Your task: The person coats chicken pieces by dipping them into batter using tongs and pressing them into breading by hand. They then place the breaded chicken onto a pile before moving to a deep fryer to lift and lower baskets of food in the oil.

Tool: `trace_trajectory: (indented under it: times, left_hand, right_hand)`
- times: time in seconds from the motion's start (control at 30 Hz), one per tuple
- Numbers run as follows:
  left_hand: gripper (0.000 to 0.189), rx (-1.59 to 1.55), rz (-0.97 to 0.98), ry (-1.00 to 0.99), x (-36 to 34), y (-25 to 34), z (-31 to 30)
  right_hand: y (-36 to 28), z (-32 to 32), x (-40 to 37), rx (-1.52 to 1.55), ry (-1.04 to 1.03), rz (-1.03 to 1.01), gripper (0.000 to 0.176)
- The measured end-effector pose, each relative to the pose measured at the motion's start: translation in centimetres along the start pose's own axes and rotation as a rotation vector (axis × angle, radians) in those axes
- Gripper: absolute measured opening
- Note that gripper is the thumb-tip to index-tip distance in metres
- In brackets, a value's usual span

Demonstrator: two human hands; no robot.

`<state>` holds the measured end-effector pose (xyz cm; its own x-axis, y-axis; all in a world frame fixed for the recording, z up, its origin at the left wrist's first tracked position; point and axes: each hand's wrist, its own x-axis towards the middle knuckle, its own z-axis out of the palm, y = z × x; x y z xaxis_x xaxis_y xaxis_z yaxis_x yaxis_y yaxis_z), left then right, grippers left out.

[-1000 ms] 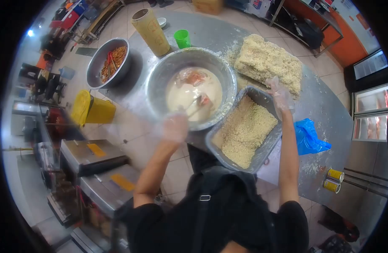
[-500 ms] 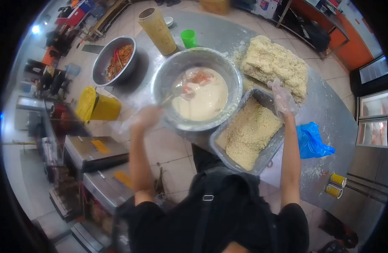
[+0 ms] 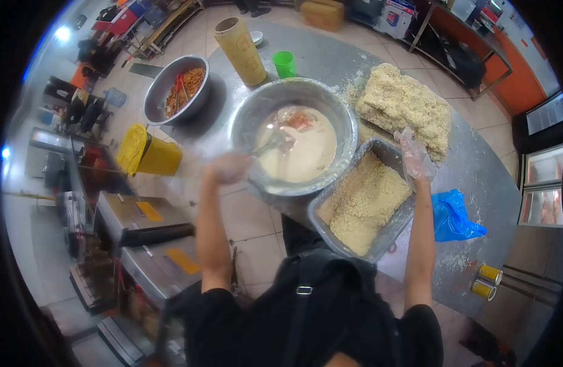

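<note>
My left hand (image 3: 229, 168), smeared by motion, is closed on the handle of a metal utensil (image 3: 270, 144) whose kind I cannot make out. The utensil's far end reaches into pale batter with reddish pieces, in a large metal bowl (image 3: 240, 104). My right hand (image 3: 416, 156), in a clear plastic glove, is at the right rim of a grey tub (image 3: 328, 235) of pale crumbs (image 3: 367, 202). Its fingers look stretched out, with nothing visible in them. Just beyond that hand lies a big heap of crumb-coated pieces (image 3: 407, 110).
Toward the back left stand a bowl (image 3: 199, 101) of orange-brown food with red-handled tongs, a tall wrap roll (image 3: 242, 55) and a green cup (image 3: 284, 64). A blue plastic bag (image 3: 456, 217) and yellow cans (image 3: 486, 281) are on the right. A yellow bin (image 3: 150, 153) stands at left.
The whole view has shifted slightly. My left hand has moved closer to the bowl, and the utensil reaches further into the batter. My right hand stays by the tub's rim.
</note>
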<state>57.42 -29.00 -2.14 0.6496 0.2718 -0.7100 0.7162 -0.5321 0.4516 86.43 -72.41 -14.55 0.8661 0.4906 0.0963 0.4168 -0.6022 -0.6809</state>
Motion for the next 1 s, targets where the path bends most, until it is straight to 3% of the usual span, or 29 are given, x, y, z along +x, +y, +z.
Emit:
trace_trajectory:
  times: [0.1,0.4,0.5,0.53,0.57,0.6,0.63,0.7,0.77,0.9,0.97,1.0]
  left_hand:
    - [0.033,-0.235,-0.026,0.003,-1.2,0.8,-0.4]
    - [0.036,-0.422,0.034,-0.103,-4.5,-0.4,-1.6]
    - [0.035,-0.456,0.061,-0.068,-5.6,-0.8,-1.1]
    - [0.035,-0.455,0.061,-0.068,-6.0,-0.7,-1.0]
    - [0.034,-0.411,0.016,-0.034,-6.5,-0.6,-0.8]
    - [0.033,-0.367,-0.03,0.001,-6.9,-0.5,-0.6]
    - [0.033,-0.368,-0.031,0.001,-7.2,-0.6,-0.6]
    - [0.032,-0.241,-0.153,-0.016,-7.7,-0.8,-0.8]
    - [0.031,-0.19,-0.17,0.008,-8.1,-0.8,-1.0]
    - [0.033,0.049,-0.152,0.141,-8.6,-1.0,-2.0]
    - [0.051,0.268,-0.213,0.195,-9.9,2.3,-2.1]
    - [0.053,0.309,-0.106,0.214,-9.1,1.7,-2.0]
  right_hand:
    - [1.8,0.9,0.7,-0.001,0.035,0.035,0.06]
    - [3.2,1.5,0.9,0.035,0.005,0.011,0.057]
    - [1.8,0.7,1.0,0.203,-0.13,0.201,0.051]
    - [-1.2,-0.8,0.3,-0.09,-0.111,0.115,0.05]
    - [-2.8,-1.6,-0.1,-0.384,-0.092,0.027,0.054]
    - [-1.3,-1.0,0.1,-0.385,-0.095,0.027,0.054]
    - [1.6,0.2,0.8,-0.234,-0.159,0.096,0.052]
    - [1.3,0.1,0.8,-0.079,-0.222,0.166,0.057]
    - [-5.0,-2.3,-0.8,-0.437,-0.095,0.042,0.047]
    - [-2.5,-2.0,-1.6,-0.606,-0.098,-0.151,0.041]
    - [-0.4,-0.7,-0.3,-0.692,-0.078,-0.312,0.04]
    - [2.6,0.1,0.8,-0.368,-0.275,-0.054,0.053]
